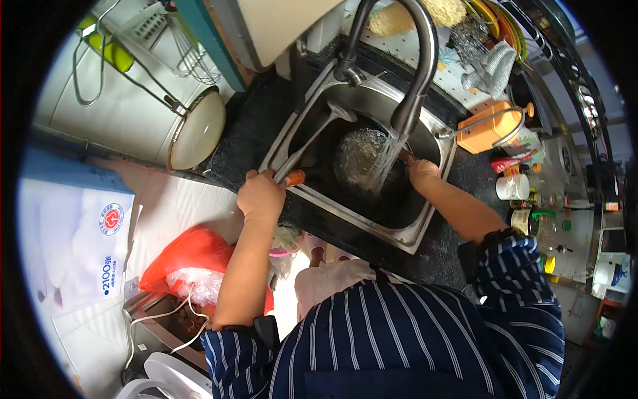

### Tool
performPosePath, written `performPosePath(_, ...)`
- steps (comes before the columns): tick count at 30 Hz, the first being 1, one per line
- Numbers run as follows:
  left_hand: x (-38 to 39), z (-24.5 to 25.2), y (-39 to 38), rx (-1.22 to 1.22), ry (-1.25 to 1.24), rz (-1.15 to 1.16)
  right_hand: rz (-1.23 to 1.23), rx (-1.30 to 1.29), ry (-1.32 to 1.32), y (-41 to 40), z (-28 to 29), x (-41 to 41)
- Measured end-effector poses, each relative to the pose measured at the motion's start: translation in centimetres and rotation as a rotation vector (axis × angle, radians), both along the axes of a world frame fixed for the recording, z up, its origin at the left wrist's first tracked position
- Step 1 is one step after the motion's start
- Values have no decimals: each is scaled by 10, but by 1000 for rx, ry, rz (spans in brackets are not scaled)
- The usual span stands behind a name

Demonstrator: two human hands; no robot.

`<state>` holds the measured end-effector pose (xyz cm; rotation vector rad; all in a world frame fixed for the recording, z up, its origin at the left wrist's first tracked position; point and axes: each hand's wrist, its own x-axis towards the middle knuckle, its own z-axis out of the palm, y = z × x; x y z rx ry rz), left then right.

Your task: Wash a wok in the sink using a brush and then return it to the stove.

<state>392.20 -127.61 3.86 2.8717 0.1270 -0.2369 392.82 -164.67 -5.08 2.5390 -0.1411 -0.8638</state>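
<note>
A dark wok [319, 172] sits in the stainless-steel sink [344, 209], with water swirling in it. My left hand [261, 195] is closed around the wok's orange-brown handle [295, 178] at the sink's left edge. Against the same hand lies the handle of a metal ladle [319, 130], whose bowl rests towards the back left of the sink. My right hand [423, 174] is at the wok's right side, fingers curled at a small brown piece [406, 153]; what it grips is partly hidden. From the faucet [406, 117] a stream of water [390, 157] falls into the wok.
On the left wall hang a strainer [197, 129] and a whisk [197, 60]. An orange container [488, 127] and a white jar [512, 187] stand right of the sink. Loofahs [391, 21] and a steel scourer [469, 34] lie behind it. A red bag [199, 249] is below left.
</note>
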Motion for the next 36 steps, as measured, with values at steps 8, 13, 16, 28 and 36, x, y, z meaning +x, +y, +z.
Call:
performPosePath(8, 0, -3, 1, 45, 65, 50, -388, 974, 533, 66, 56, -31)
performPosePath(13, 2, 2, -11, 25, 7, -4, -516, 912, -149, 53, -12, 16)
performPosePath(16, 2, 2, -11, 17, -24, -30, -169, 249, -148, -9, -54, 11)
performPosePath(28, 2, 2, -20, 25, -32, -37, -454, 1200, -139, 40, -70, -20)
performPosePath(36, -4, -3, -7, 42, -76, -31, 21, 82, 221, -1, -2, -44)
